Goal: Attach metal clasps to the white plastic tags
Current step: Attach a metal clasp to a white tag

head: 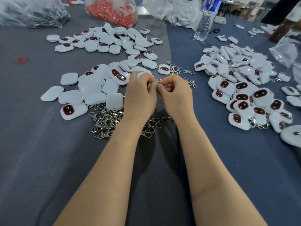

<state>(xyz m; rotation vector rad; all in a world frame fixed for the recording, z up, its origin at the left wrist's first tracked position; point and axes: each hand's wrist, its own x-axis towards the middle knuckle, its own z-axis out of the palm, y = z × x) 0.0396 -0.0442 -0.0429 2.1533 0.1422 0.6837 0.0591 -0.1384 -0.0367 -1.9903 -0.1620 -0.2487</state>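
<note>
The white tag point(144, 73) in work sat in the left hand point(140, 95), fingers curled round it, only its top edge showing above the knuckles. The right hand point(175, 93) pinched a metal clasp point(158, 80) by its ring. The two hands were together, fingertips touching, w/ the ring right at the gap btwn them. Whether the ring had gone through the tag's loop couldn't be told, as fingers hid it. Prob. mid-attach on this one.

Just under the left wrist lay a heap of loose clasps point(104, 121), plenty of them. To the left of & beyond the left hand lay a spread of bare tags point(91, 88), no clasps on them as far as could be seen. A second bare batch point(105, 39) lay further out, beyond both hands. A few stray clasps point(179, 70) lay just beyond the right hand. Well to the right of the right hand was the done pile point(241, 92): a big heap of tags w/ clasps on.

Judgement: approx. halfway, maybe a bit less, since the done pile & the two bare lots looked about equal. Further out stood a water bottle point(203, 22), a bag of red bits point(112, 12) & a clear bag point(177, 15) w/ more white pieces, so likely more stock to come.
</note>
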